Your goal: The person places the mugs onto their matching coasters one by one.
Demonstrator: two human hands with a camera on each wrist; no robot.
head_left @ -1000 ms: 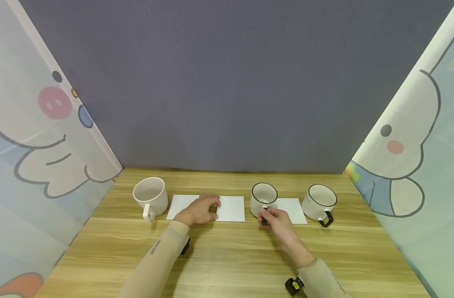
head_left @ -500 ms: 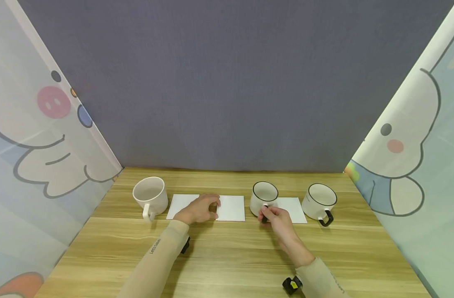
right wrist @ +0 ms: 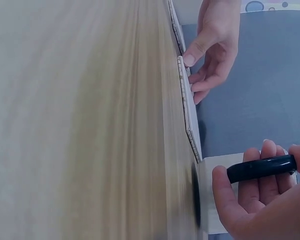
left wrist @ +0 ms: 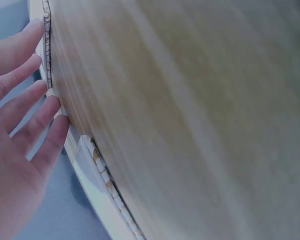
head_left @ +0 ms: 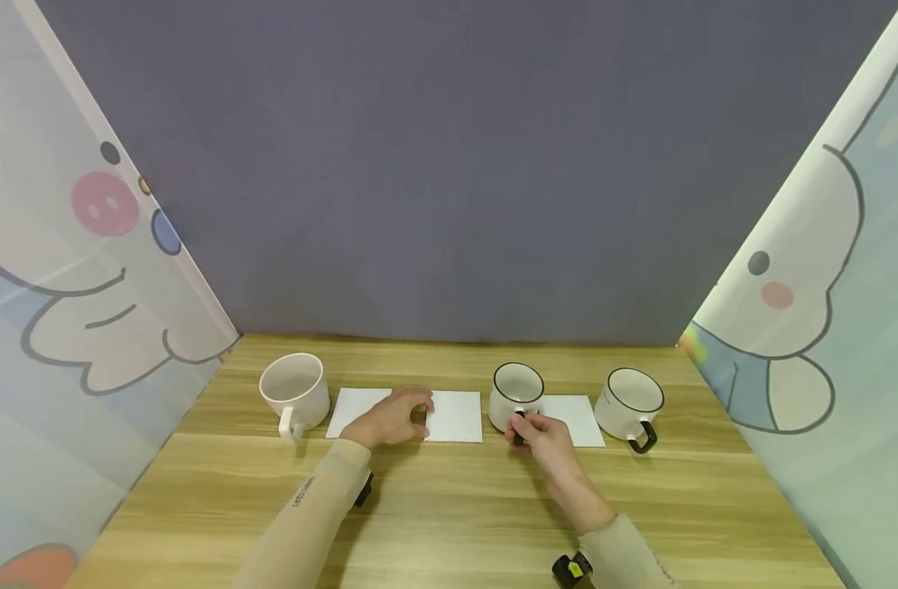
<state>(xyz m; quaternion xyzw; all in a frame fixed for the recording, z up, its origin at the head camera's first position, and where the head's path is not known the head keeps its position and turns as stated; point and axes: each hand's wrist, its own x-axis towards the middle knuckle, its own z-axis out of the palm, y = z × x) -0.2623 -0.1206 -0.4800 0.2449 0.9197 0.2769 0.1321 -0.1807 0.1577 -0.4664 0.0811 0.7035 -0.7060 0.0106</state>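
Observation:
In the head view, my right hand (head_left: 548, 446) pinches the black handle (right wrist: 262, 168) of a white enamel-style mug with a black rim (head_left: 509, 401). The mug is upright, beside the left edge of a white square board (head_left: 576, 419); a gap between its base and the table is hard to judge. My left hand (head_left: 392, 415) is over the gap between two more white boards, its fingertips at the left edge of the middle board (head_left: 455, 415). Its fingers look spread and relaxed in the left wrist view, gripping nothing. The left board (head_left: 353, 407) is partly hidden by this hand.
A plain white mug (head_left: 298, 391) stands at the left, its handle toward the front. Another black-rimmed white mug (head_left: 626, 405) with a black handle stands at the right. The wooden table (head_left: 449, 515) meets a grey panel (head_left: 449, 180) behind and printed curtains (head_left: 802, 311) on both sides.
The head view has shifted slightly. The right hand and its mug have moved very slightly left; the left hand stays at the boards.

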